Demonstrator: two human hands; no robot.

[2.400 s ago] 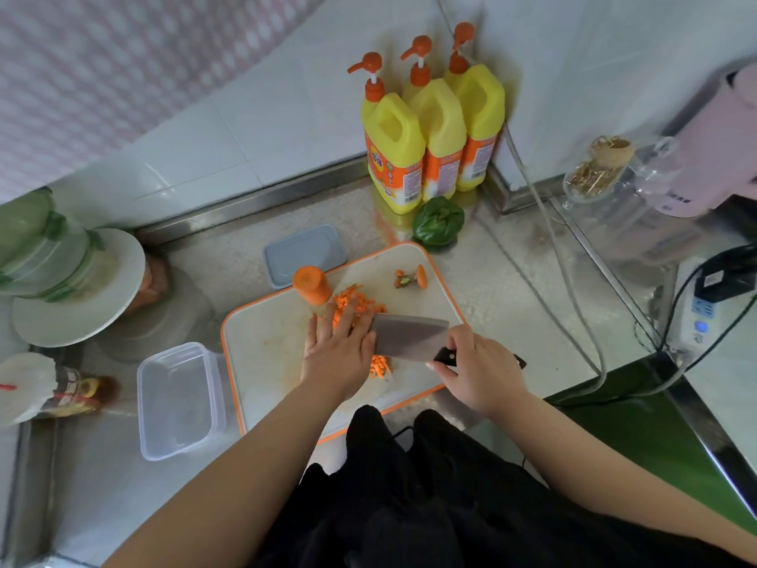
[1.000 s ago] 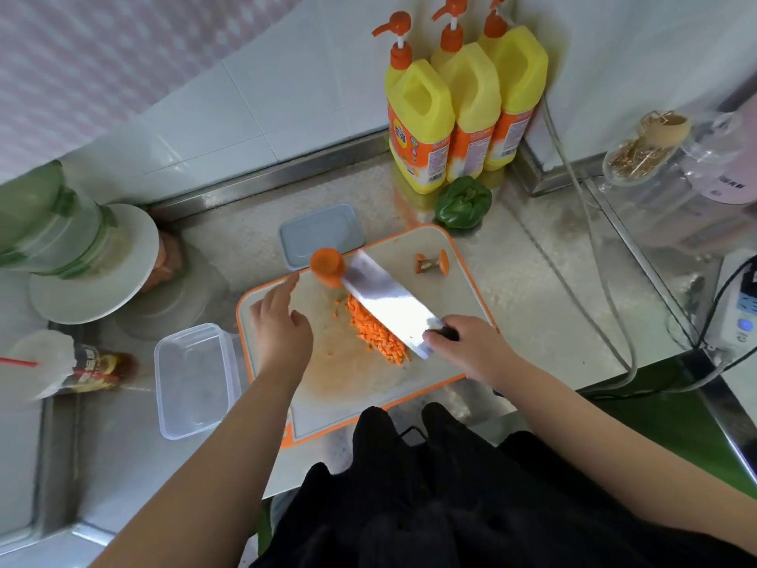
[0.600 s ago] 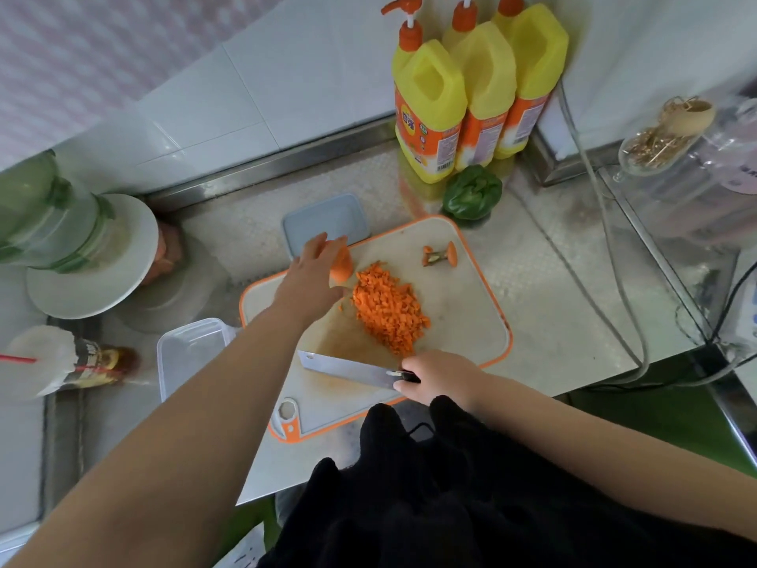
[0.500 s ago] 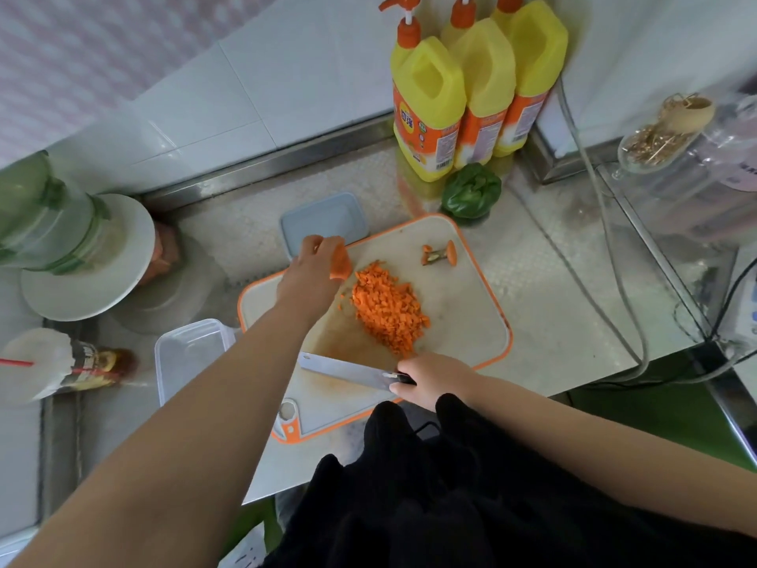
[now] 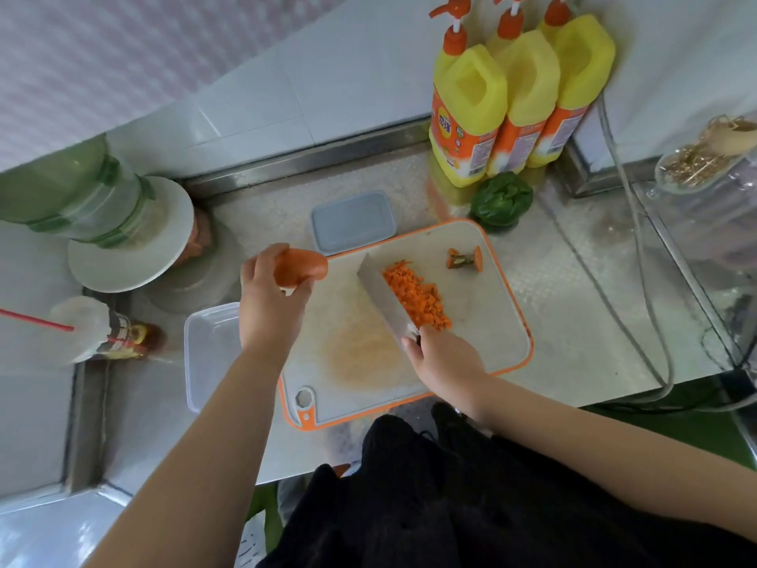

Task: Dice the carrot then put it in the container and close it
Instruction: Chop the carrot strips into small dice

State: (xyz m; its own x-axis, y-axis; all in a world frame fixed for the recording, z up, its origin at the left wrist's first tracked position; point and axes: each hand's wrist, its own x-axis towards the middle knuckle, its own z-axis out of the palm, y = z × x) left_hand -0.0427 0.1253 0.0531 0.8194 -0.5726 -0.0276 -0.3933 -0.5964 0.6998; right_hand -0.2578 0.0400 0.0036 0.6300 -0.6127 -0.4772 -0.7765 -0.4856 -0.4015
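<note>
A pile of diced carrot [image 5: 418, 295] lies on the white, orange-rimmed cutting board [image 5: 483, 346]. My right hand [image 5: 444, 356] grips the handle of a cleaver [image 5: 385, 299], whose blade stands against the left side of the pile. My left hand [image 5: 270, 305] holds the uncut carrot piece [image 5: 301, 268] lifted above the board's left far corner. A carrot top end [image 5: 465, 258] lies at the board's far right. The clear plastic container [image 5: 207, 354] sits left of the board, partly hidden by my left arm. Its grey-blue lid [image 5: 354, 221] lies behind the board.
Three yellow pump bottles [image 5: 516, 92] stand at the back wall with a green pepper [image 5: 502, 200] in front. A green bottle on a white plate [image 5: 110, 227] and a capped cup with a red straw [image 5: 90, 330] sit left. Grey cables [image 5: 651, 280] run along the right.
My left hand lifted the carrot piece off the board and drew it left. The cleaver swung from lying flat near the board's front edge up against the left side of the diced pile.
</note>
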